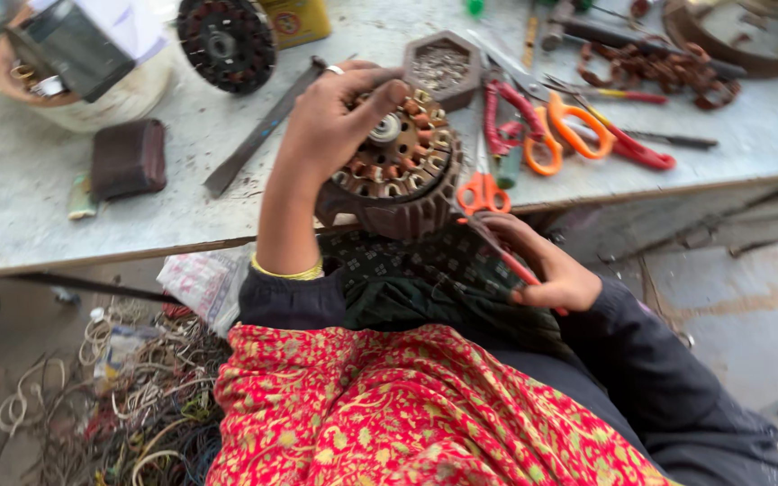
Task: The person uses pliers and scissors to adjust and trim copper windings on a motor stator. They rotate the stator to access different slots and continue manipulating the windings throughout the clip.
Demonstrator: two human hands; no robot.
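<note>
Gripping the top of a round, dark-brown motor stator with copper windings and a ribbed outer rim (pixel 398 175), the left hand (pixel 330 121) curls its fingers over the winding ring, thumb and forefinger pinched near the metal hub at the centre. The stator sits at the near edge of a pale grey, scuffed worktable (pixel 29 207), tilted toward the person and resting partly against a dark patterned cloth on the lap. A thin yellow bangle (pixel 288 271) circles the left wrist, and a ring shows on one finger.

The right hand (pixel 558 274) is closed around a slim red-handled tool (pixel 506 261), whose tip points up toward the stator's lower right side; what kind of tool it is cannot be told from the blur.

Just right of the stator lie orange-handled scissors (pixel 483 193), with a second, larger orange-handled pair (pixel 569 126) and red-handled pliers (pixel 506 108) beyond them. A hexagonal tray of small metal bits (pixel 441 65) stands behind the stator. To the left lie a long flat metal file (pixel 258 135) and a dark brown rectangular block (pixel 128 158); another black round stator (pixel 227 40) sits at the far edge. Loose coils of copper wire (pixel 655 67) lie at the far right. Below the table, a tangle of scrap wires (pixel 137 405) covers the floor.
</note>
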